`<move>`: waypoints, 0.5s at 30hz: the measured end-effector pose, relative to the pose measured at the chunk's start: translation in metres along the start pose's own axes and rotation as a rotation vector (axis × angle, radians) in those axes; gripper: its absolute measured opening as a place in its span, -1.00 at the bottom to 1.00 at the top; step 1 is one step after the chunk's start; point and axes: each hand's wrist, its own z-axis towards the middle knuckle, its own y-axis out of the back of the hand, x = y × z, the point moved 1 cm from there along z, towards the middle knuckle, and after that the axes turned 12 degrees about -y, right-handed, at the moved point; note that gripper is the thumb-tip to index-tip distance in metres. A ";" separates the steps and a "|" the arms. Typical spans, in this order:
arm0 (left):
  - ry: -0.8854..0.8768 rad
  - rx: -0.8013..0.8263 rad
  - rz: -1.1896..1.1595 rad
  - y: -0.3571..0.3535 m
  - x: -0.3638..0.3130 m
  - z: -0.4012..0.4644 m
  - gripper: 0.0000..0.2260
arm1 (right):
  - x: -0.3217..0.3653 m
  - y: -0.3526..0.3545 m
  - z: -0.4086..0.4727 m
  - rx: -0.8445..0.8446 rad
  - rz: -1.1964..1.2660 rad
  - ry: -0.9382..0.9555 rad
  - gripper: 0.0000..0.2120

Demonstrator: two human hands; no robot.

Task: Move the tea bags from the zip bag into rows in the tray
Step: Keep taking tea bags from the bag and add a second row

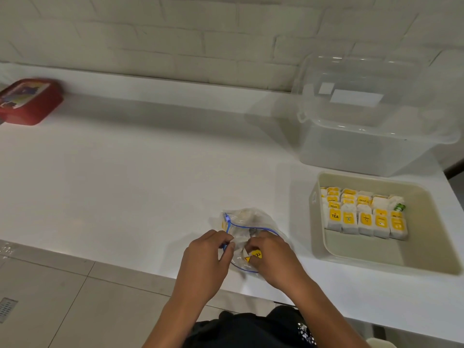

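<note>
Head view | our left hand [204,254] pinches the zip bag [247,233] mouth open near the counter [125,184] front edge | right hand [272,257] pinches a tea bag [256,254] inside | tray [426,257] at right edge, rows part-filled

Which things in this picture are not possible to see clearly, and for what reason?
- Head view: how many tea bags remain in the zip bag; the left hand, the right hand and crumpled plastic hide them.
- Small print on the tea bags in the tray: too small.
- Red box: cut by the left edge, its picture blurred.
- Clear bin: contents unclear through hazy plastic.
</note>
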 end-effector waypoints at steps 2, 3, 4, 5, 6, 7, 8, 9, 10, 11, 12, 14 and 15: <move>0.000 0.001 0.003 0.001 0.000 0.000 -0.94 | -0.002 0.001 0.001 0.013 0.078 -0.014 -0.91; 0.000 0.002 0.008 0.001 0.000 0.000 -0.95 | -0.003 0.002 0.001 0.020 0.112 -0.020 -0.92; 0.001 0.003 0.013 0.001 0.000 0.000 -0.95 | -0.004 0.003 0.001 0.019 0.135 -0.017 -0.93; 0.002 0.005 0.019 0.001 0.000 0.000 -0.95 | -0.004 0.004 0.001 0.016 0.148 -0.013 -0.92; 0.002 0.007 0.029 0.001 -0.001 0.000 -0.95 | -0.005 0.005 0.001 0.007 0.164 -0.006 -0.91; 0.003 0.009 0.039 0.001 -0.001 0.000 -0.95 | -0.006 0.005 0.002 -0.001 0.174 0.000 -0.90; 0.006 0.010 0.046 0.001 -0.001 0.001 -0.95 | -0.006 0.006 0.003 -0.004 0.177 0.006 -0.90; 0.013 0.011 0.051 0.001 -0.001 0.001 -0.95 | -0.006 0.007 0.003 0.001 0.165 0.010 -0.91; 0.018 0.012 0.057 0.002 -0.001 0.002 -0.95 | -0.006 0.007 0.003 0.011 0.141 0.016 -0.92; 0.020 0.012 0.061 0.002 -0.002 0.002 -0.95 | -0.006 0.008 0.003 0.026 0.109 0.019 -0.90; 0.019 0.013 0.064 0.002 -0.003 0.002 -0.95 | -0.007 0.007 0.003 0.040 0.071 0.024 -0.85; 0.020 0.019 0.065 0.002 -0.003 0.003 -0.96 | -0.006 0.005 0.003 0.057 -0.009 0.037 -0.80; 0.022 0.020 0.065 0.001 -0.003 0.003 -0.96 | -0.006 0.004 0.003 0.060 -0.037 0.041 -0.81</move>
